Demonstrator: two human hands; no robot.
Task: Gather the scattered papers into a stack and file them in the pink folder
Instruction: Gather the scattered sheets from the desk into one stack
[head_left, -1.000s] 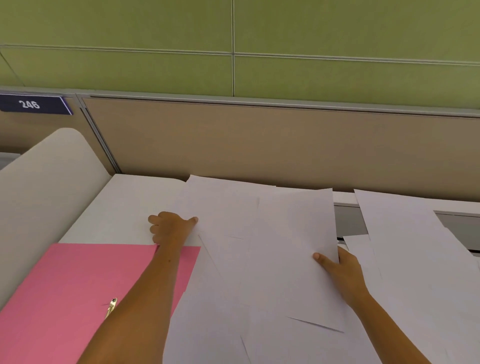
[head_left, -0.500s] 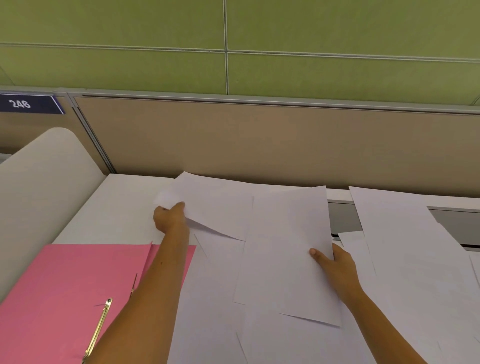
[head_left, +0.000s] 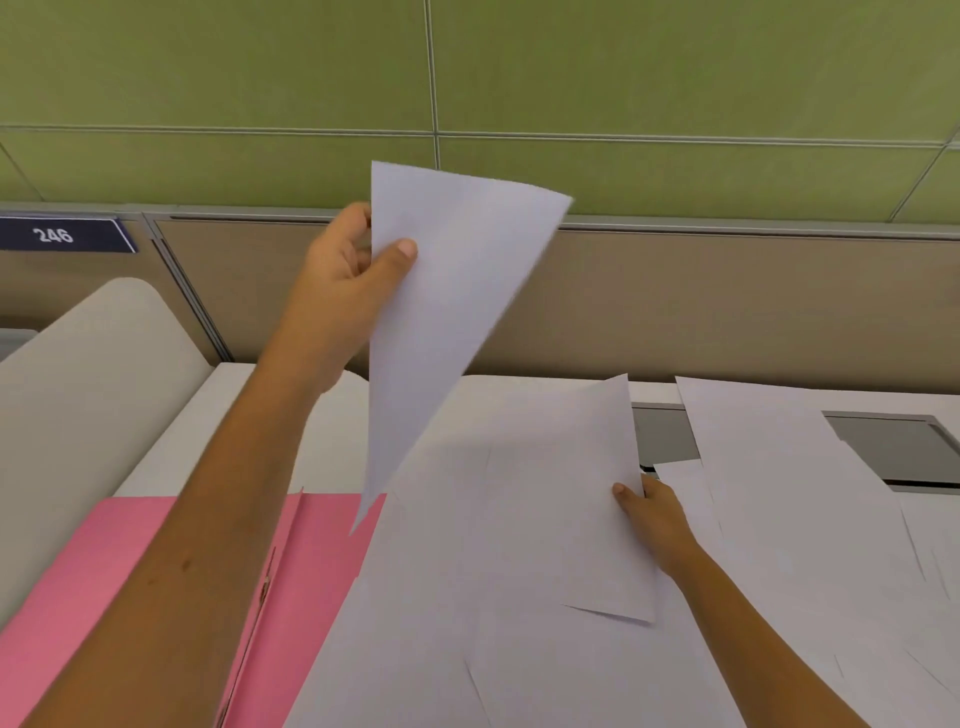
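Note:
My left hand (head_left: 345, 280) holds one white sheet (head_left: 441, 291) up in the air, pinched at its left edge, and the sheet hangs tilted above the desk. My right hand (head_left: 652, 519) grips the right edge of another white sheet (head_left: 540, 499), which lies on several overlapping papers in the middle of the desk. More loose papers (head_left: 789, 493) spread to the right. The pink folder (head_left: 119, 561) lies open at the lower left, partly hidden by my left forearm and by the paper pile's edge.
A beige partition (head_left: 727, 306) with a green wall above it closes off the back of the white desk (head_left: 260, 415). A curved grey divider (head_left: 93, 374) stands at the left. A grey recessed panel (head_left: 893, 447) sits in the desk at the right.
My left hand has lifted a sheet from the desk up into the air. My right hand has stayed on the edge of its sheet.

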